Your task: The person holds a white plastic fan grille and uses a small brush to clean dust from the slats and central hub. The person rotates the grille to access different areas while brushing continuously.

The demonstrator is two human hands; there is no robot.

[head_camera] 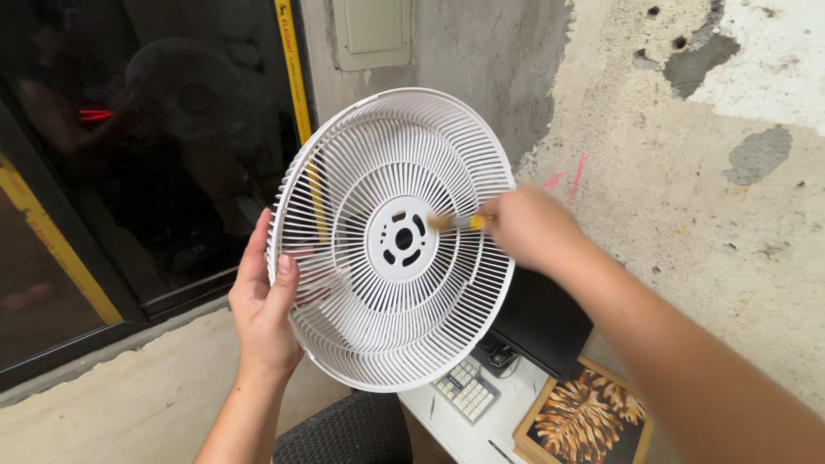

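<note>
Left hand clamps the rim of the white fan grille at centre frame, thumb hooked over the ribs. Right hand is closed around a small yellow-handled brush, bristles touching the ribs just right of the hub. Best to work outward along each rib, I'd say, with the grille held firm. Below, lower right: a keyboard on the table. Behind — a rough concrete wall.
</note>
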